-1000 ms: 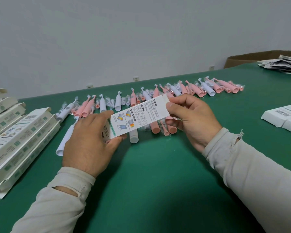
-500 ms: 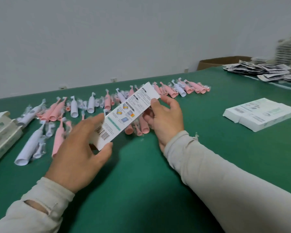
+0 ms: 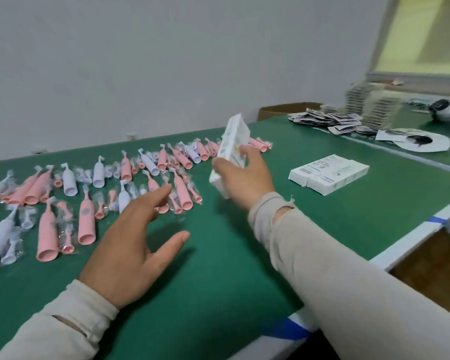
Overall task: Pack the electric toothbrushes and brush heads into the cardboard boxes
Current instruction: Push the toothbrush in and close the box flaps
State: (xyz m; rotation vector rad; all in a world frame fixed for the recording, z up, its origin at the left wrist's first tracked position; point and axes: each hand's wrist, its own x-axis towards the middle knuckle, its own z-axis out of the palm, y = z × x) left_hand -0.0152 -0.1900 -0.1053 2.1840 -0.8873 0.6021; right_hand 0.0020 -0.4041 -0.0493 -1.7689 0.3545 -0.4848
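Observation:
My right hand (image 3: 240, 175) grips a long white printed cardboard box (image 3: 231, 148), tilted upright above the green table (image 3: 218, 255). My left hand (image 3: 133, 240) hovers over the table with fingers spread and holds nothing. Pink toothbrushes (image 3: 47, 235) and white toothbrushes (image 3: 68, 179) lie in rows at the left and middle, with small brush heads in clear wrappers (image 3: 65, 229) scattered among them. Two closed white boxes (image 3: 327, 174) lie side by side to the right of my right hand.
A brown carton (image 3: 283, 110) stands at the back beside the wall. Loose printed leaflets (image 3: 330, 120) and stacks of packaging (image 3: 369, 107) lie at the back right. The table's white edge (image 3: 411, 237) with blue tape runs along the right.
My left hand has let go of the box and opened. My right hand has carried the box to the right and tipped it upright. The view has swung right.

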